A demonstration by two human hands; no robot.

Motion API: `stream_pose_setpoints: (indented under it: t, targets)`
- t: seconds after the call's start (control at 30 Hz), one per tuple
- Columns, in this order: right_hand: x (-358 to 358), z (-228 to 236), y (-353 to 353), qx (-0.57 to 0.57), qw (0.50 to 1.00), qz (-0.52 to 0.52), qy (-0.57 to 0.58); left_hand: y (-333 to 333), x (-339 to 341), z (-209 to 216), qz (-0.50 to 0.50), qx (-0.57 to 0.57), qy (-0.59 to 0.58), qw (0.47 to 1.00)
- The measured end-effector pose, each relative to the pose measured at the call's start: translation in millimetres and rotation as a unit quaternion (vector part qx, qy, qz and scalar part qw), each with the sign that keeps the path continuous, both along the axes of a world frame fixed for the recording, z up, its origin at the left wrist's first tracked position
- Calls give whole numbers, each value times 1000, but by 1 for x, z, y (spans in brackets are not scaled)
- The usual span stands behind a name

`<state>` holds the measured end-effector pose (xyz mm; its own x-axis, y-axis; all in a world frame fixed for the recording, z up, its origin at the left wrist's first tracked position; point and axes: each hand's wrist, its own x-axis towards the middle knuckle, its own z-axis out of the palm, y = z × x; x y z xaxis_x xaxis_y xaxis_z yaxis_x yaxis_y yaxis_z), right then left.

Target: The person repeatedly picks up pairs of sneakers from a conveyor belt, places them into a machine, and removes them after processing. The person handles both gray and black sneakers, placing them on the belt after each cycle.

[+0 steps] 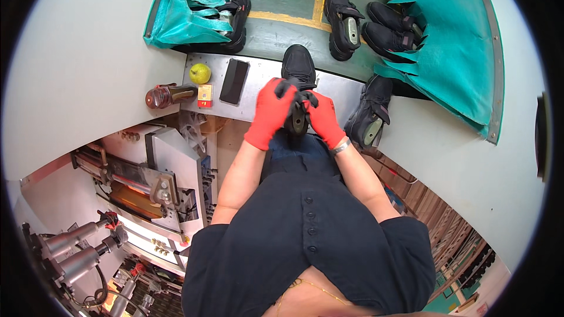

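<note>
Both my hands wear red gloves and grip a black shoe (298,69) that stands toe-away on a steel shelf (264,85) in front of me. My left hand (271,111) wraps the shoe's left side near the heel opening. My right hand (322,118) holds the right side, fingers at the black tongue or lace area. The shoe's grey insole shows between the hands.
On the shelf lie a black phone (234,80), a green apple (200,73), a small orange box (204,95) and a dark bottle (167,95). More black shoes (343,23) sit beyond, one (369,118) at my right. Teal curtains (458,53) hang on both sides. Machinery (147,188) stands at lower left.
</note>
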<state>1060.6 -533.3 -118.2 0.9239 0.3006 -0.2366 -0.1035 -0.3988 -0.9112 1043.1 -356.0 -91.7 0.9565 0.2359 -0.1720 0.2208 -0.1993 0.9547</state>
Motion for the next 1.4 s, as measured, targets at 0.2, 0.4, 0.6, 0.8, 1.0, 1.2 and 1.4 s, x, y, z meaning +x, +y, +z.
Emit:
stream_pose_setpoints:
  t: [0.2, 0.4, 0.6, 0.8, 1.0, 1.2, 1.4]
  targets:
    - [-26, 52, -13, 29, 997, 17, -75, -3, -11, -85, -51, -193, 78, 977]
    - [-22, 92, -14, -14, 973, 104, -207, -2, -3, -52, -214, -227, 158, 937]
    - [7, 8, -31, 69, 986, -9, 154, 19, 5, -41, -298, 53, 234, 924]
    - [57, -31, -1, -71, 995, -2, 65, 13, 5, -45, -212, 329, 87, 916]
    - [77, -56, 9, -124, 992, 14, 34, 24, 12, -67, -83, 115, 310, 940]
    - [88, -31, 27, -116, 976, 170, -71, 34, 11, -71, -204, 376, 106, 898]
    - [92, -44, 41, -73, 958, 215, -175, 37, 3, -56, -207, 377, 105, 897]
